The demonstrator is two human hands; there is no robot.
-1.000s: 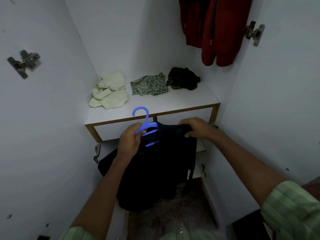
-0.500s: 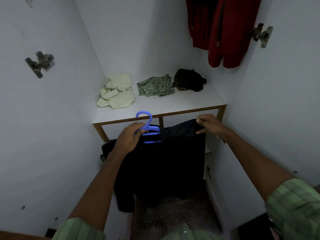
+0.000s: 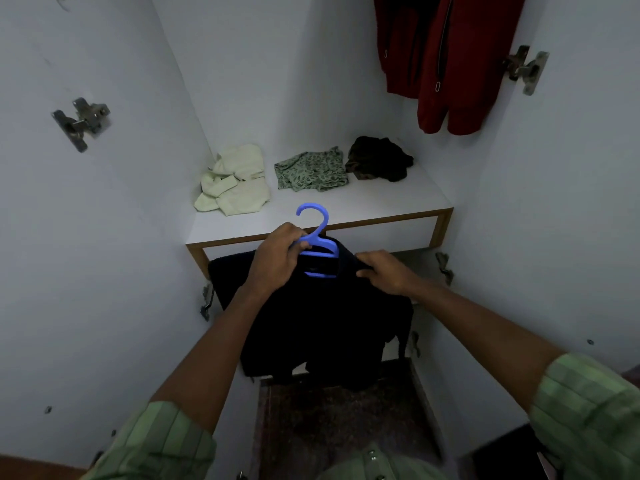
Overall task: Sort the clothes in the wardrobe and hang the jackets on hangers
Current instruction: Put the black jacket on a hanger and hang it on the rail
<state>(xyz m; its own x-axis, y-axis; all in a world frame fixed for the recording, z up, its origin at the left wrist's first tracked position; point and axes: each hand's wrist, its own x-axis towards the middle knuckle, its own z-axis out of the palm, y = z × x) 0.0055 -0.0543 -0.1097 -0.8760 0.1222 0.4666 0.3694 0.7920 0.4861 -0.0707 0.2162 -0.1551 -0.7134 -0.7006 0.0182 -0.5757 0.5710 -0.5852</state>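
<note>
A dark jacket (image 3: 322,317) hangs in front of the shelf on a blue plastic hanger (image 3: 317,239), whose hook sticks up above the collar. My left hand (image 3: 277,259) grips the hanger and the jacket's left shoulder just below the hook. My right hand (image 3: 388,271) holds the jacket's right shoulder, fingers curled over the cloth. A red jacket (image 3: 446,60) hangs at the top right of the wardrobe.
On the white shelf (image 3: 381,206) lie a cream garment (image 3: 235,183), a green patterned garment (image 3: 311,169) and a dark brown one (image 3: 379,157). Door hinges (image 3: 81,121) sit on both side walls. A dark speckled floor (image 3: 339,417) shows below the jacket.
My right hand has moved left along the jacket's shoulder, closer to the hanger. The jacket hangs lower and more bunched. The view has shifted slightly.
</note>
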